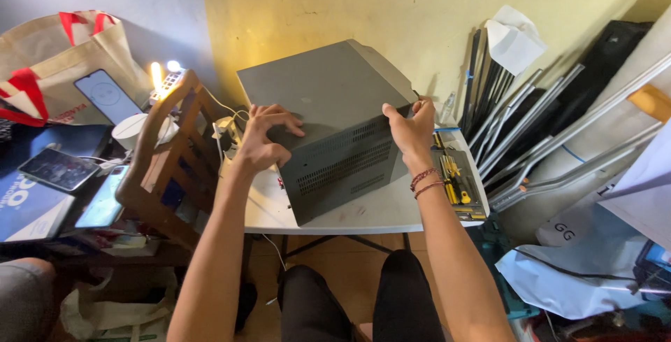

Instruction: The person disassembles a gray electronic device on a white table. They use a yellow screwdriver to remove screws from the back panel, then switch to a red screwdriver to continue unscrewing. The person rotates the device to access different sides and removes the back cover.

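grey metal case [328, 129], gripped at centre frame by left hand [264, 139] and right hand [412, 129], may slip off the small table [363, 216] and crush the tools [458, 181].

white table [363, 217] | on it: grey metal case [328, 125], screwdriver tray [458, 182]

A dark phone screen [106, 95] showing a pale round shape leans against a beige cloth bag with red handles [66, 55] at upper left. Below it, a second phone with a dark screen [58, 168] lies on a blue printed package [24, 205], and a third, bluish screen [105, 198] lies just beside.
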